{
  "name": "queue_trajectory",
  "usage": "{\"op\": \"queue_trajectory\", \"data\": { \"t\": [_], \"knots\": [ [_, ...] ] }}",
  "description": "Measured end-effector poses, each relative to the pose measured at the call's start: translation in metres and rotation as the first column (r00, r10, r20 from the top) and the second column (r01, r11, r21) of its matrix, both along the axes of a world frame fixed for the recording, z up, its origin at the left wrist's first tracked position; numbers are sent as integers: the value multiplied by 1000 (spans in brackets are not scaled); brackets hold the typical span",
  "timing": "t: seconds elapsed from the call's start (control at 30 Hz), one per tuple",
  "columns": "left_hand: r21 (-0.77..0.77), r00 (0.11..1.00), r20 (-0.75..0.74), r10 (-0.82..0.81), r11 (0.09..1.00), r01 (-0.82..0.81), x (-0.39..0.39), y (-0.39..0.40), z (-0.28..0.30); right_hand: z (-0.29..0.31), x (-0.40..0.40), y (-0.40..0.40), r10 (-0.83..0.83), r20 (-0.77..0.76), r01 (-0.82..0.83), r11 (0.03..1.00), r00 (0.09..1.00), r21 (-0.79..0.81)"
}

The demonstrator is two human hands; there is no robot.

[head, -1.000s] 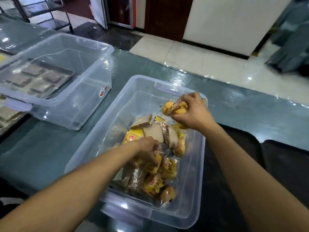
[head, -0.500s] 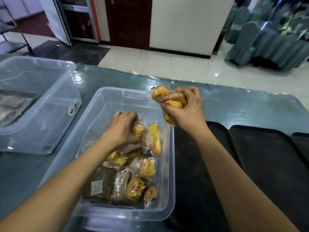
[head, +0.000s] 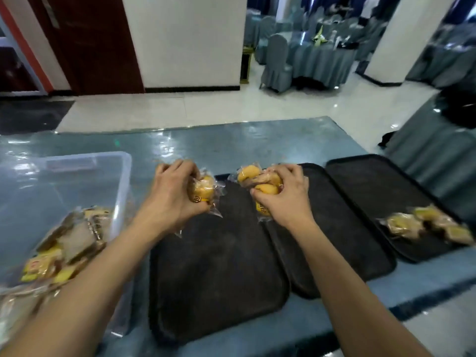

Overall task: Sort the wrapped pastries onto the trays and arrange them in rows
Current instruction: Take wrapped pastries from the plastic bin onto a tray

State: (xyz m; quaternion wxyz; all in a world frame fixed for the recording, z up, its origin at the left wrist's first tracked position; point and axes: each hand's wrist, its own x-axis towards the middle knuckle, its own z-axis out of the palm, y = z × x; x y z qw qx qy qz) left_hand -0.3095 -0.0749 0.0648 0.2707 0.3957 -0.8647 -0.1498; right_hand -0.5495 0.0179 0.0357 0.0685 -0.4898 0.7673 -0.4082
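Both my hands hover over the nearest black tray (head: 219,279). My left hand (head: 170,197) grips a yellow wrapped pastry (head: 203,190) above the tray's far left part. My right hand (head: 286,197) clutches a bunch of yellow wrapped pastries (head: 255,176) above the seam between this tray and the middle black tray (head: 342,240). A third black tray (head: 381,184) on the right carries several wrapped pastries (head: 427,225) near its front edge. The clear plastic bin (head: 121,181) at the left holds several more wrapped pastries (head: 67,243), yellow and brown.
The trays and bin rest on a glossy blue-grey table (head: 231,143). Beyond its far edge lies a pale tiled floor, with covered chairs and dining tables (head: 309,55) at the back right. Another draped table (head: 438,155) stands close to the right.
My view has swung right from the bin to the trays. Both hands left the bin and moved right over the nearest tray, each carrying pastries; the left hand now holds one it picked up.
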Motion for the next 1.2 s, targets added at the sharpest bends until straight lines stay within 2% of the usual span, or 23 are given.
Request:
{"op": "queue_trajectory", "data": {
  "t": [0.33, 0.63, 0.8, 1.07, 1.2],
  "knots": [
    [177, 979, 21, -205, 964, 198, -190, 87, -52, -58, -162, 126, -216, 88, 208, 974, 972, 90],
    [293, 951, 17, -308, 911, 290, -336, 87, -89, -83, -297, 150, -320, 48, 303, 928, 946, 216],
    [393, 913, 12, -407, 842, 370, -426, 95, -103, -87, -375, 163, -415, 3, 397, 872, 910, 286],
    [409, 839, 24, -544, 771, 488, -553, 152, -153, -104, -505, 193, -524, -62, 513, 791, 849, 335],
    [363, 822, 103, -560, 791, 493, -616, 184, -176, -119, -585, 192, -501, -127, 509, 775, 856, 374]
  ]
}}
